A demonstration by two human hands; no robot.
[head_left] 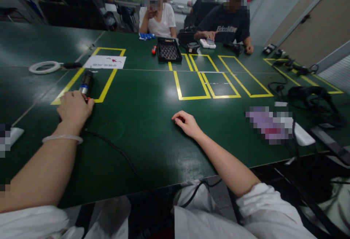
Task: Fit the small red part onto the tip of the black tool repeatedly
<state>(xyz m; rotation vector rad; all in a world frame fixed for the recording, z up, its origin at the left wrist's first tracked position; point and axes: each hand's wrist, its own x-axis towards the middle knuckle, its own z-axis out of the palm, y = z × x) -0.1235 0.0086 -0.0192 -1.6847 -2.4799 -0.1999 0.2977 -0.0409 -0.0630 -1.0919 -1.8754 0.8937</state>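
My left hand [74, 108] is closed around the near end of a corded electric screwdriver [85, 82] that lies on the green table [147, 86], pointing away from me into a yellow-taped rectangle [90, 74]. Its black cable [115, 149] runs back toward me across the table. A pale bangle [62, 138] sits on that wrist. My right hand [186, 121] rests on the bare table near the middle, fingers loosely curled, holding nothing.
A white sheet [105, 62] lies inside the taped rectangle, a white coil [44, 67] to its left. A black tray of bits [168, 50] stands at the far side. More yellow rectangles [216, 77] lie right of centre. Two seated people [229, 24] face me; cables and black gear [314, 98] sit at right.
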